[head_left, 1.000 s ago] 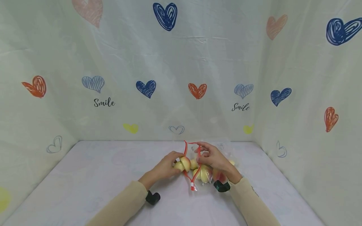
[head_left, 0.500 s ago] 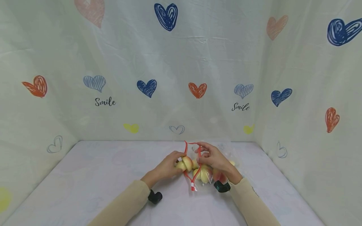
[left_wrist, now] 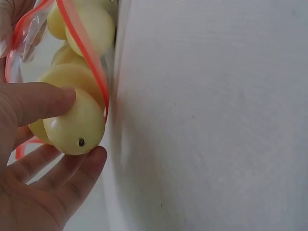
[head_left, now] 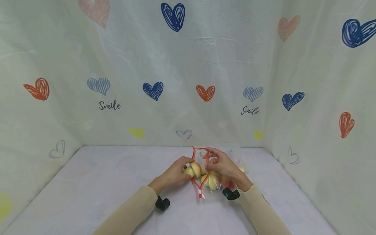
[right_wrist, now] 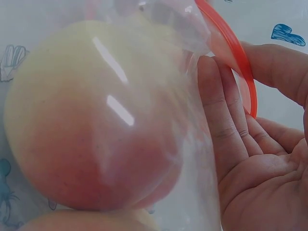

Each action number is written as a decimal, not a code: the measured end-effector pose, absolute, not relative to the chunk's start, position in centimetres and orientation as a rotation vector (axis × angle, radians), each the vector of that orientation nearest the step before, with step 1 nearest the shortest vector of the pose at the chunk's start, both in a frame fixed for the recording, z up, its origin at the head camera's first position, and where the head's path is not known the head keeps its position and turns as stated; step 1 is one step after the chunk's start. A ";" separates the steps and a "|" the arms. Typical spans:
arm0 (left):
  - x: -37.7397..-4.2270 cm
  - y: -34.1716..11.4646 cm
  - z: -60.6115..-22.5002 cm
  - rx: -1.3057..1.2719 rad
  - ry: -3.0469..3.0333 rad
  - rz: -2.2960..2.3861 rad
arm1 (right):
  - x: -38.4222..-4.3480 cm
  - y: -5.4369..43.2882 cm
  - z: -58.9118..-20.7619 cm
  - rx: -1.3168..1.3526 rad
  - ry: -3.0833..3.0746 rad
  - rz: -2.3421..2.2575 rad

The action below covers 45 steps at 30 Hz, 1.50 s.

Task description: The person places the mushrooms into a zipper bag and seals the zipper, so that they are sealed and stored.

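Fingers [left_wrist: 84,178] are clamping peach-like fruit [left_wrist: 74,126] in the left hand [head_left: 174,172] and zip-bag rim [right_wrist: 231,39] in the right hand [head_left: 222,164], where slackness could cause snagging.

The backdrop [head_left: 182,62] reads "Smile" [head_left: 110,105] at left; another "Smile" [head_left: 250,111] at right.

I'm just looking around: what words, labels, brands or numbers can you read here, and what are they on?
"Smile": in black on the hanging backdrop, toward the picture's left.
"Smile": the same again on the backdrop, toward the right.
Small dark marks on the right sleeve: too small to tell whether they are writing.
No brand or number is readable, including on the clear bag.
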<state>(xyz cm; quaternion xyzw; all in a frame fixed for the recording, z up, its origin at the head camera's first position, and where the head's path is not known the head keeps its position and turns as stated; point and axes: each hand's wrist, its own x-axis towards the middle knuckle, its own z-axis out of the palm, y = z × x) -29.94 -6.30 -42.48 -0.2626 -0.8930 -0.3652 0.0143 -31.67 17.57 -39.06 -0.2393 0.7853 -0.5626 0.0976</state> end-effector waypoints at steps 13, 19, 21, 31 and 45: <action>-30.0 -6.0 -42.4 -0.808 -2.787 -1.105 | -31.7 17.6 -39.2 -0.734 2.327 -1.661; -30.1 -6.0 -42.5 -0.826 -2.752 -1.141 | -31.7 17.7 -39.1 -0.729 2.351 -1.640; -30.1 -5.9 -42.5 -0.829 -2.737 -1.162 | -31.8 17.7 -39.1 -0.736 2.357 -1.637; -30.4 -5.7 -42.6 -0.778 -2.743 -1.179 | -31.8 17.7 -39.0 -0.737 2.350 -1.640; -30.7 -5.0 -42.6 -0.765 -2.761 -1.179 | -31.0 17.4 -38.4 -0.665 2.401 -1.621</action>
